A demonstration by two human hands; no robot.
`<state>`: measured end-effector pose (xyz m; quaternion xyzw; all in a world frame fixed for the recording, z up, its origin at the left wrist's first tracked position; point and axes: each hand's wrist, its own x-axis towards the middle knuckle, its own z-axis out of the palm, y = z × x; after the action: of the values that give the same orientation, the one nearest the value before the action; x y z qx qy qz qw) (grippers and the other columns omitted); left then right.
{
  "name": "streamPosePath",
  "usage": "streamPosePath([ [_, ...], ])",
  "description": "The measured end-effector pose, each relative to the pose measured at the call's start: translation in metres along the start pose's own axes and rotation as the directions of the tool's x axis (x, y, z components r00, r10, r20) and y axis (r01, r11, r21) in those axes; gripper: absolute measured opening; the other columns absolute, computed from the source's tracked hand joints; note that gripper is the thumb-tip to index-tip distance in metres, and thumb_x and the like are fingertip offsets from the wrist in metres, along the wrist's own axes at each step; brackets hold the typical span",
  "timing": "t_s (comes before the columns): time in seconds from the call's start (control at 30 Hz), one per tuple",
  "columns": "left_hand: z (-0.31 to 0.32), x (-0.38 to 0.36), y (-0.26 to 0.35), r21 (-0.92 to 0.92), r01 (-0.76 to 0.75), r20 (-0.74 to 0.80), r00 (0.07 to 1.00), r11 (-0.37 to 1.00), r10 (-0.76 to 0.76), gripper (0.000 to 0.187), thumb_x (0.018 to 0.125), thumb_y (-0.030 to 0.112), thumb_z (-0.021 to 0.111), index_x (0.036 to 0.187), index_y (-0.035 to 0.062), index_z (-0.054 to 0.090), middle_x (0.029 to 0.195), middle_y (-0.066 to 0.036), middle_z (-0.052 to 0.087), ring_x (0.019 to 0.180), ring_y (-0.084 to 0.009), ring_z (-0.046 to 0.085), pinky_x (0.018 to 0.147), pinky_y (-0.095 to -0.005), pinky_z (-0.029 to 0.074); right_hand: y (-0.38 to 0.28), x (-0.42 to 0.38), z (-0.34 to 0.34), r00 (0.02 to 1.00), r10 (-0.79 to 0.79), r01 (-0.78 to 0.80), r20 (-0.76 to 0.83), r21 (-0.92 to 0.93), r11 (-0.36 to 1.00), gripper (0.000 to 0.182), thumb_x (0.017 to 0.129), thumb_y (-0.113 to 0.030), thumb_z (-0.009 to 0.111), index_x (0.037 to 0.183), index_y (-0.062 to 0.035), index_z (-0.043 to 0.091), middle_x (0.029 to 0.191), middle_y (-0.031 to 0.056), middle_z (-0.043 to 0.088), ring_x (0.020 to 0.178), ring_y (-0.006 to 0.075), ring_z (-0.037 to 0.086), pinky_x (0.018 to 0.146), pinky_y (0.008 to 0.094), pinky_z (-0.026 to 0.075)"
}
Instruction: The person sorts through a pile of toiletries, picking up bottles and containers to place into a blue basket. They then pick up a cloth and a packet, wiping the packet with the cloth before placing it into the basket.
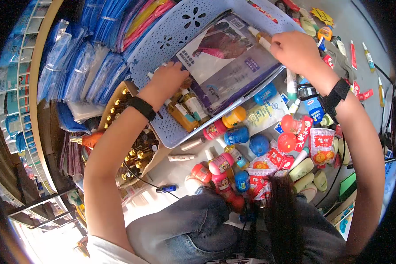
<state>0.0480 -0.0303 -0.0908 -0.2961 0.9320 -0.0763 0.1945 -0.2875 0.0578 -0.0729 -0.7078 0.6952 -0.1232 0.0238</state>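
A pale blue perforated plastic basket (171,31) lies tilted in front of me. A flat purple and white packet (226,59) rests inside it, with small amber bottles (187,110) at its lower corner. My left hand (167,79) reaches into the basket's lower left, fingers on the bottles beside the packet. My right hand (292,48) sits at the packet's upper right corner, fingers curled around a small white-capped tube (259,37). Both wrists wear black bands.
Below the basket lie many small bottles, round red and blue containers (233,136) and red snack packets (321,147). A cardboard box of gold-capped bottles (132,154) stands left. Blue wrapped packs (88,66) pile at upper left. Tubes (354,55) scatter at right. My denim knees (198,229) are below.
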Motion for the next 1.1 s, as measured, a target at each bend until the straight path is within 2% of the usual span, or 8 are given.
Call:
streamPosePath([
  [0.17,-0.008,-0.013,0.024,-0.073,0.262,0.103,0.962,0.962,-0.254,0.027,0.079,0.014,0.06,0.103,0.0027,0.054,0.1,-0.017,0.053,0.094,-0.033,0.058,0.07,-0.0419,0.054,-0.002,-0.001,0.0,1.0,0.002,-0.002,-0.025,0.018,1.0,0.03,0.08,-0.03,0.048,0.074,-0.0071,0.067,0.074,0.0141,0.064,0.073,0.0346,0.062,0.065,0.0473,0.049],
  [0.37,0.02,-0.022,0.029,-0.021,0.296,0.015,0.955,0.955,-0.295,0.028,0.073,0.005,0.061,0.099,-0.0015,0.053,0.098,-0.021,0.053,0.07,-0.0316,0.064,0.059,-0.0366,0.054,-0.001,-0.001,-0.001,0.999,-0.027,0.028,-0.037,0.011,1.0,0.029,0.081,-0.029,0.049,0.074,-0.0074,0.067,0.072,0.0141,0.064,0.072,0.0348,0.061,0.065,0.0474,0.048],
  [0.47,0.019,-0.023,0.034,0.072,0.245,0.036,0.968,0.967,-0.248,0.029,0.073,0.004,0.061,0.099,-0.003,0.052,0.098,-0.021,0.053,0.065,-0.0308,0.064,0.057,-0.0367,0.054,0.0,-0.001,-0.002,0.999,-0.039,0.04,-0.031,0.019,0.999,0.027,0.081,-0.027,0.049,0.075,-0.0072,0.066,0.073,0.0143,0.063,0.072,0.035,0.061,0.065,0.0472,0.047],
  [0.57,0.009,-0.021,0.031,-0.053,0.261,0.157,0.955,0.964,-0.25,0.024,0.079,0.001,0.052,0.102,-0.0031,0.05,0.098,-0.023,0.051,0.076,-0.0345,0.063,0.061,-0.0439,0.054,-0.003,-0.003,-0.006,1.0,-0.011,0.01,0.01,0.066,0.998,0.024,0.08,-0.024,0.048,0.078,-0.0069,0.064,0.075,0.0151,0.063,0.075,0.036,0.06,0.066,0.0474,0.045],
  [0.67,0.016,-0.024,0.026,-0.029,0.227,0.052,0.973,0.973,-0.226,0.027,0.073,0.007,0.062,0.097,-0.0024,0.055,0.097,-0.02,0.054,0.069,-0.0306,0.064,0.055,-0.0372,0.053,-0.003,-0.003,-0.006,1.0,-0.029,0.029,-0.012,0.018,0.999,0.026,0.081,-0.027,0.05,0.076,-0.0087,0.068,0.072,0.0133,0.064,0.07,0.0334,0.062,0.064,0.0466,0.048],
  [0.87,-0.069,-0.055,0.055,-0.255,0.156,-0.033,0.985,0.954,-0.17,0.035,0.08,0.026,0.062,0.095,-0.0043,0.053,0.084,-0.021,0.06,0.074,-0.0372,0.062,0.06,-0.0454,0.052,0.002,0.0,0.0,0.999,-0.051,0.051,0.015,0.012,0.999,0.028,0.082,-0.028,0.046,0.081,-0.0096,0.067,0.077,0.0133,0.064,0.075,0.0352,0.061,0.066,0.0473,0.048],
  [0.97,-0.116,-0.08,0.085,-0.301,0.174,0.194,0.974,0.938,-0.119,0.028,0.082,0.027,0.059,0.085,-0.0008,0.057,0.068,-0.018,0.062,0.064,-0.0365,0.063,0.057,-0.0448,0.051,0.01,0.004,0.005,0.997,-0.06,0.06,0.058,-0.013,0.998,0.031,0.082,-0.031,0.044,0.086,-0.0093,0.065,0.086,0.0139,0.064,0.083,0.0353,0.06,0.07,0.0467,0.047],
  [1.1,-0.116,-0.121,0.117,-0.378,-0.017,0.418,0.889,0.926,0.187,0.023,0.081,0.023,0.058,0.085,0.0002,0.061,0.067,-0.016,0.063,0.064,-0.033,0.064,0.055,-0.0435,0.051,0.007,0.002,0.001,0.997,-0.034,0.032,0.076,0.031,0.999,0.032,0.082,-0.032,0.044,0.089,-0.0094,0.066,0.09,0.0146,0.064,0.086,0.0358,0.059,0.074,0.0459,0.047],
])
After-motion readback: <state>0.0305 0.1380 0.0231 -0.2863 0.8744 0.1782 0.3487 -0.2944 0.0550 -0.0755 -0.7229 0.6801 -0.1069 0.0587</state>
